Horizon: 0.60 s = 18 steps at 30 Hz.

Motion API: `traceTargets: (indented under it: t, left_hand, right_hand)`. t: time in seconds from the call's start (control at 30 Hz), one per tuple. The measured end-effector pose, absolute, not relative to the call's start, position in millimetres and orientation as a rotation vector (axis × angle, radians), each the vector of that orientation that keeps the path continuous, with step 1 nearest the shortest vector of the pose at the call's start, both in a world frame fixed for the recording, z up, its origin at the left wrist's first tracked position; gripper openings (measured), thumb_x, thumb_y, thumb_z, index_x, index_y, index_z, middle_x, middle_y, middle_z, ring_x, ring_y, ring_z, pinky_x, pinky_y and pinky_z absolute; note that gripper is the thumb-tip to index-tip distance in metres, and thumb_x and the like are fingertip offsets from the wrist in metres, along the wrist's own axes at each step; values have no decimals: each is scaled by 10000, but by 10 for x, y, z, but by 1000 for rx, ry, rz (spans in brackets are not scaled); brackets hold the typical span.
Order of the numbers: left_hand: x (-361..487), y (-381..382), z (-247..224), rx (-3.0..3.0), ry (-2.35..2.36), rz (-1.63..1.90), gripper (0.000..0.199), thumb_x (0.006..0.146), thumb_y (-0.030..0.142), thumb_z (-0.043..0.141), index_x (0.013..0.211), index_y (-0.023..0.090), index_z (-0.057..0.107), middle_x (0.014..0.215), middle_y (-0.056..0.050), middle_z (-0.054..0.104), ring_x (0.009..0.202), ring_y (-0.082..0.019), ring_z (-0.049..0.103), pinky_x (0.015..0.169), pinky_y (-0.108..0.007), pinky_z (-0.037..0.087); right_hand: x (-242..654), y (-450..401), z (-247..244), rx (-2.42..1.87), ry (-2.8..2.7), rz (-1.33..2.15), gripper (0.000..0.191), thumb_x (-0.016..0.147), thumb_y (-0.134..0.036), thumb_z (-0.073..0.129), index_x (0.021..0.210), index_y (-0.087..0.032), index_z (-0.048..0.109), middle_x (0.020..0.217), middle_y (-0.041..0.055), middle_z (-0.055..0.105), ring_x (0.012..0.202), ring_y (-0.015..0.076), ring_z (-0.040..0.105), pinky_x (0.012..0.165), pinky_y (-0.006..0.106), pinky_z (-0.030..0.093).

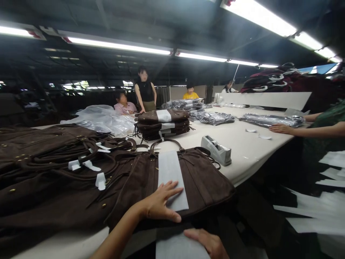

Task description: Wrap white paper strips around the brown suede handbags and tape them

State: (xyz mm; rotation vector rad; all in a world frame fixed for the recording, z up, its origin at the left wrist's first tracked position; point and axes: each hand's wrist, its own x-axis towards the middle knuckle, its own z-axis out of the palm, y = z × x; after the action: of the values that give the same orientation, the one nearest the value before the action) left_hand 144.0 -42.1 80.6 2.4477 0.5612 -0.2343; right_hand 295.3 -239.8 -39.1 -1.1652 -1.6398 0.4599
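Head view: left hand [161,201], fingers spread, is pressing a white paper strip [171,176] onto a brown bag [207,180] lying at the table's [250,151] near edge. Right hand [208,242], partly curled, is touching a lower white sheet [179,244] below that edge; grip cannot be told. Tape dispenser [216,150] is standing just beyond the bag.

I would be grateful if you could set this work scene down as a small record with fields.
left hand: spread flat, on the white strip and bag front
right hand: at the edge of the lower white paper; grip unclear
nearest bag: dark brown, handle up, strip down its front
left side: more brown bags with white tags
beyond: stacked brown bags
beside bag: grey tape dispenser
surface: pale table
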Motion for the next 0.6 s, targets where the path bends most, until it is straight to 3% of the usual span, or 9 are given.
traceTargets:
  t: [0.1, 0.17, 0.23, 0.27, 0.33, 0.37, 0.5, 0.6]
  left_hand:
    - [1475, -589, 843, 2550, 601, -301, 1049, 630, 679, 686, 1482, 282, 220, 1590, -108, 63, 1456, -327, -5, 1158, -572, 31]
    - [1494, -652, 817, 2602, 625, -300, 1009, 667, 657, 662, 1485, 260, 223, 1584, -132, 77, 1453, -343, 13, 1152, -585, 52]
    - [1490, -676, 776, 2625, 616, -254, 932, 715, 666, 607, 1478, 263, 254, 1580, -134, 118, 1452, -345, 44, 1150, -591, 70]
    - [1481, -680, 760, 2625, 604, -228, 906, 727, 679, 584, 1473, 269, 272, 1577, -132, 138, 1451, -346, 60, 1150, -592, 78]
    - [1456, -689, 745, 2614, 590, -184, 875, 733, 679, 576, 1463, 282, 300, 1573, -126, 166, 1448, -352, 86, 1149, -595, 89]
    - [1444, -697, 749, 2609, 590, -178, 865, 731, 657, 593, 1459, 287, 308, 1572, -125, 170, 1446, -357, 91, 1147, -598, 91]
    - [1437, -737, 794, 2594, 606, -202, 806, 740, 549, 636, 1445, 291, 343, 1565, -127, 196, 1443, -364, 95, 1146, -601, 94]
    - [1473, -717, 803, 2555, 649, -140, 721, 801, 584, 553, 1430, 275, 380, 1558, -113, 237, 1447, -332, 132, 1160, -574, 98]
  right_hand:
    - [3063, -2374, -202, -1296, -1739, -80, 236, 932, -298, 505, 1044, -225, 699, 760, 47, 696, 680, 159, 638, 698, 265, 517]
    - [3135, -2368, -5, -1456, -1697, -208, 197, 919, -271, 530, 923, -241, 725, 949, 82, 691, 879, 195, 634, 797, 310, 511]
    - [3231, -2358, 180, -1549, -1649, -178, 167, 873, -336, 612, 798, -249, 733, 1284, 81, 590, 1198, 267, 513, 1000, 405, 428]
    - [3289, -2350, 249, -1563, -1634, -105, 168, 853, -365, 638, 770, -255, 735, 1384, 52, 522, 1296, 288, 427, 1091, 454, 331]
    - [3410, -2325, 321, -1543, -1642, 156, 149, 839, -384, 653, 796, -280, 751, 1402, 11, 515, 1353, 293, 367, 1170, 505, 144]
    - [3465, -2306, 325, -1512, -1650, 314, 142, 841, -383, 647, 829, -297, 759, 1348, 9, 568, 1345, 289, 386, 1174, 513, 109]
    - [3538, -2189, 231, -1350, -1550, 679, 196, 858, -380, 589, 905, -318, 769, 1027, 30, 737, 1205, 291, 548, 1141, 521, 190]
    - [3379, -2124, 145, -1188, -1558, 773, 225, 846, -399, 585, 912, -294, 773, 874, 29, 758, 932, 257, 685, 1073, 459, 337]
